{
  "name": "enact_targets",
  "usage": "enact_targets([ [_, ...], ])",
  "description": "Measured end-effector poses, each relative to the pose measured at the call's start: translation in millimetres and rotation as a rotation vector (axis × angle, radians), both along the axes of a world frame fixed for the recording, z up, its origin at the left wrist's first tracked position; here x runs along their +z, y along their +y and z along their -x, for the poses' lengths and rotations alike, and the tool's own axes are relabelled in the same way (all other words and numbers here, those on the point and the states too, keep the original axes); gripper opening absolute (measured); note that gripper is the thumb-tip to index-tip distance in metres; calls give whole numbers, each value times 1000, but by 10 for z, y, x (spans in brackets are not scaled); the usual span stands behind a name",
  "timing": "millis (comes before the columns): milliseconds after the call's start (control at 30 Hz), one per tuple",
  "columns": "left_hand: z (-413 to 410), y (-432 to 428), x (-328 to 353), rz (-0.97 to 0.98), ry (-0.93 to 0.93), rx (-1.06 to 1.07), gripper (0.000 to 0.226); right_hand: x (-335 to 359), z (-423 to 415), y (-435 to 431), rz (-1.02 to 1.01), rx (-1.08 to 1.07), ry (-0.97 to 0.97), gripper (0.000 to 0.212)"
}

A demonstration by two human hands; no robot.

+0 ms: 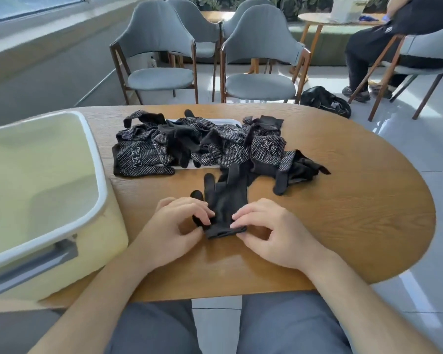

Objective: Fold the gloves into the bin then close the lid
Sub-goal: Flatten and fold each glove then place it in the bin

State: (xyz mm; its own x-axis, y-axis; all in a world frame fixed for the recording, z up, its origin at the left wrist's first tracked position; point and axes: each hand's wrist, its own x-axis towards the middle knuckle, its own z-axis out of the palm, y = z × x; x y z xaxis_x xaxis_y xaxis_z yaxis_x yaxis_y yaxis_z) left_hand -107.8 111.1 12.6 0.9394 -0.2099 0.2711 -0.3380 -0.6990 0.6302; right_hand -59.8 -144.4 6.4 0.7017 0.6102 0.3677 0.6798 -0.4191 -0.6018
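A black glove [225, 200] lies flat on the wooden table [343, 200], its fingers pointing away from me and its cuff nearest me. My left hand [174, 228] pinches the glove's left edge by the thumb part. My right hand [271, 231] pinches the right end of the cuff. Behind it lies a pile of several black dotted gloves [210, 144], partly covering a white lid [228, 121]. The pale yellow bin [95, 175] with a white rim stands open at the left with nothing visible inside it.
Grey chairs [261, 62] stand beyond the table's far edge. A black bag [325, 100] lies on the floor at the right. A seated person [384, 47] is at the far right beside another round table [317, 20]. My knees are under the table's near edge.
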Motion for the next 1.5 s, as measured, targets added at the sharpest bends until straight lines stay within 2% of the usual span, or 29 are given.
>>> enact_targets([
  [133,53,-58,48,-30,8,-70,17,5,37,-19,20,67,-10,28],
  [333,63,-145,64,31,-46,-18,21,22,45,-46,-93,121,74,22],
  [433,-32,-291,15,-100,-106,41,20,25,-24,21,-159,30,73,18],
  [600,-67,-443,-112,-384,-66,-9,55,17,-274,169,-181,-149,-12,17],
  [733,-32,-414,-128,-412,-51,-30,66,2,-437,270,-136,-163,-44,18],
  [1033,-3,-354,-107,-402,-52,-113,66,-53,-647,441,27,-110,-18,20],
  [1500,6,-370,-120,-378,-101,-96,57,-86,-572,429,5,-157,-74,23],
])
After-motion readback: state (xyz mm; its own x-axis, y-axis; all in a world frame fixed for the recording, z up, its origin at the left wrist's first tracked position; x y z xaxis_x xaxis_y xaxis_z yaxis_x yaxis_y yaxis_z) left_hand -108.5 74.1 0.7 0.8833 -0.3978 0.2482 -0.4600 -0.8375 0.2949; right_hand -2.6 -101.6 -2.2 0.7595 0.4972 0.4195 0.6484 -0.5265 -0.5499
